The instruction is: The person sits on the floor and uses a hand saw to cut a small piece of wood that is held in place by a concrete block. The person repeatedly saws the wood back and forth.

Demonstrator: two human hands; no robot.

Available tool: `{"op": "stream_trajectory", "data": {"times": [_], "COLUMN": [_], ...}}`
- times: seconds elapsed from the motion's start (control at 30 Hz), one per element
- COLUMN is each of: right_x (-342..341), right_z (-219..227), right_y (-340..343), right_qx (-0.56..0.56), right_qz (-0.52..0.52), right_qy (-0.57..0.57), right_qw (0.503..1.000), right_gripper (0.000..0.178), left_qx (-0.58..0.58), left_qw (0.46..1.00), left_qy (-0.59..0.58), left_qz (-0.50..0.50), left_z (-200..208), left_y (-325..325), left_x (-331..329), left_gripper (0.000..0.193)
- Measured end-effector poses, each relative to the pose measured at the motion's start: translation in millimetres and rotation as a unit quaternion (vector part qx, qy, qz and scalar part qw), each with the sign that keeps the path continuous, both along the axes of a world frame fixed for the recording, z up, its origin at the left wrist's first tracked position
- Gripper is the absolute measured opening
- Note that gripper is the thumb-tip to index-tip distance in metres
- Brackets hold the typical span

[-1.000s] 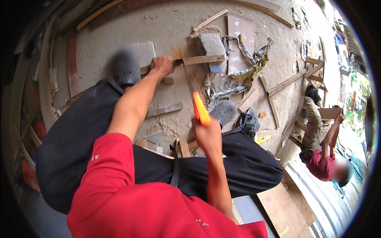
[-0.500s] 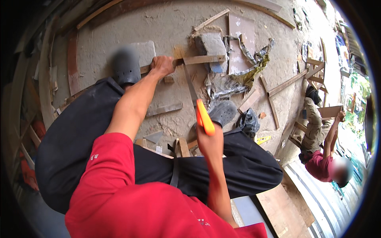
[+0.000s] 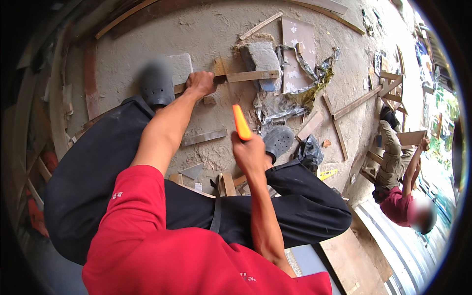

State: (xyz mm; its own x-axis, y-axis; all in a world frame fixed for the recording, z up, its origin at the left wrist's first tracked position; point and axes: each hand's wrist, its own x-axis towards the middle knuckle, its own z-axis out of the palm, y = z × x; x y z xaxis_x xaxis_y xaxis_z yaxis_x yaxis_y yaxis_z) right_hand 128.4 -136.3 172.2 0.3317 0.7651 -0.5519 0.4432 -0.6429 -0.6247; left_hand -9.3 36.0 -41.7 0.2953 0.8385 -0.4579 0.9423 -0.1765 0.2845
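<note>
My right hand (image 3: 249,151) is wrapped round the orange handle of a hand saw (image 3: 240,123). The saw's blade runs forward from the handle and crosses a narrow wooden strip (image 3: 251,75). My left hand (image 3: 201,83) is closed on that strip, just left of the blade, with the arm stretched out straight. The strip's right end rests over a grey block (image 3: 262,58). Its left part passes behind my left hand toward my grey clog (image 3: 157,82). A patch of sawdust lies on the ground by the blade.
Right of the block lie crumpled plastic sheeting (image 3: 290,104) and a pinkish board (image 3: 298,46). Wood offcuts (image 3: 204,137) are scattered about, with a metal triangle (image 3: 191,171) near my legs. At the far right another person (image 3: 399,196) holds a board (image 3: 411,138).
My right hand has pushed the saw forward and slightly left, so the handle is closer to the wooden strip. My left hand stays in place on the strip.
</note>
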Motion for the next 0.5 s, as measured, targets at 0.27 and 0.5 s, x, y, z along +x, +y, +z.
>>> {"op": "stream_trajectory", "data": {"times": [0.27,0.5], "right_x": [13.8,28.8], "right_z": [-19.7,30.4], "right_y": [-8.5,-43.4], "right_qx": [0.013,0.103], "right_qz": [-0.017,0.002], "right_qy": [-0.031,-0.002], "right_qw": [0.999,0.995], "right_gripper": [0.024,0.011], "left_qx": [0.002,-0.013], "left_qw": [1.0,1.0], "left_qy": [-0.021,-0.002], "left_qz": [-0.009,-0.008], "left_z": [-8.9,-13.8], "left_y": [0.4,18.8], "left_x": [10.6,15.6], "left_gripper": [0.025,0.029]}}
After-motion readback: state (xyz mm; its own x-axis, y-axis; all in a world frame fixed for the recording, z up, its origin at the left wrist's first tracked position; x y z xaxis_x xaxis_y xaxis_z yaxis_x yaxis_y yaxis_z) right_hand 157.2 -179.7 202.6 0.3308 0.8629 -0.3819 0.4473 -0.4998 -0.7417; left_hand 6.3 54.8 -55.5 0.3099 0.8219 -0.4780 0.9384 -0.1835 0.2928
